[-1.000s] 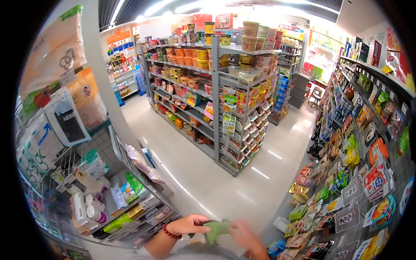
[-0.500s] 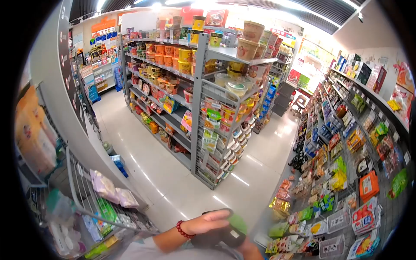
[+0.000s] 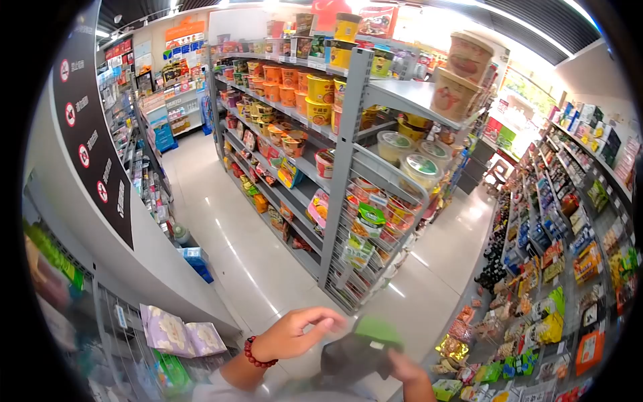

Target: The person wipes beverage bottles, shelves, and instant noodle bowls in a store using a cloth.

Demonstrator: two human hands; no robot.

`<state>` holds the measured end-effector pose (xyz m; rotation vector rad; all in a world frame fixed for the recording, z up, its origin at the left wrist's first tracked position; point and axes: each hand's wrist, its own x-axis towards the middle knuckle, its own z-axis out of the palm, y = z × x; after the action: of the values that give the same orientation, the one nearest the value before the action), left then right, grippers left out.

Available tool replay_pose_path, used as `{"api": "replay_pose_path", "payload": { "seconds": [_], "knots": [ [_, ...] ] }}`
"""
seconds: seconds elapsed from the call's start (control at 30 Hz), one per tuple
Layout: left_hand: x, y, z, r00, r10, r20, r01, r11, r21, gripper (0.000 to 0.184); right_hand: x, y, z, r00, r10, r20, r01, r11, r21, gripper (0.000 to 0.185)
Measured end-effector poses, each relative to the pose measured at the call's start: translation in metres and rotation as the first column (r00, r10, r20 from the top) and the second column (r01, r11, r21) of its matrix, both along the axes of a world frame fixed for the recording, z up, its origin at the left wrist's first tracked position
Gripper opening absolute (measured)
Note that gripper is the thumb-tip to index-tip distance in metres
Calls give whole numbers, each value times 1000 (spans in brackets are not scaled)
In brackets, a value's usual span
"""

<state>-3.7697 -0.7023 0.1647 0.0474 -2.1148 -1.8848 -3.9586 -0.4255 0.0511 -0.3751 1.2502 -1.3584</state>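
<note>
A dark grey thing with a green top part and a small white label is in front of my body, blurred, so its kind cannot be made out. My right hand grips its right edge. On the other side, my left hand, with a red bead bracelet at the wrist, is raised just beside the thing. Its fingers point right, stretched out and holding nothing; a small gap seems to separate them from the thing.
Ahead stands a grey shelf unit stacked with instant noodle cups. Packaged snacks fill the right-hand shelves. At lower left, purple packs sit on a wire rack. A blue box is on the tiled floor.
My left hand has come off the dark thing and moved slightly left and up. The thing shows more fully in my right hand. The view has shifted closer to the noodle shelf.
</note>
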Motion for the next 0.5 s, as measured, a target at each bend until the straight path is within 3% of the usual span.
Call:
{"api": "replay_pose_path", "payload": {
  "seconds": [0.07, 0.2, 0.27, 0.3, 0.37, 0.4, 0.43, 0.5],
  "knots": [
    [-16, -30, 3, 996, 94, 4, -93, 995, -16, 23, -26, -30, -22, 983, -53, 176, 95, 966, -239, 59],
    [-63, -90, 36, 975, 204, -90, -217, 960, -177, 18, -81, -115, -10, 985, -70, 159, 118, 942, -316, 64],
    [-94, -126, 55, 965, 232, -123, -258, 926, -274, 18, -111, -157, -11, 990, -121, 72, 140, 818, -558, 67],
    [-108, -144, 67, 956, 254, -149, -292, 888, -356, 17, -124, -176, -3, 991, -111, 78, 136, 815, -563, 67],
    [-137, -174, 92, 952, 266, -152, -306, 845, -438, 17, -147, -215, 19, 984, -125, 131, 179, 579, -796, 75],
    [-152, -187, 101, 944, 261, -204, -329, 817, -474, 17, -156, -233, 31, 962, -230, 146, 261, 628, -733, 83],
    [-165, -199, 107, 934, 252, -255, -350, 789, -504, 17, -164, -250, 35, 934, -331, 133, 326, 639, -697, 77],
    [-192, -226, 117, 927, 234, -294, -355, 800, -483, 17, -173, -284, 52, 857, -494, 146, 438, 549, -712, 74]
  ]
}}
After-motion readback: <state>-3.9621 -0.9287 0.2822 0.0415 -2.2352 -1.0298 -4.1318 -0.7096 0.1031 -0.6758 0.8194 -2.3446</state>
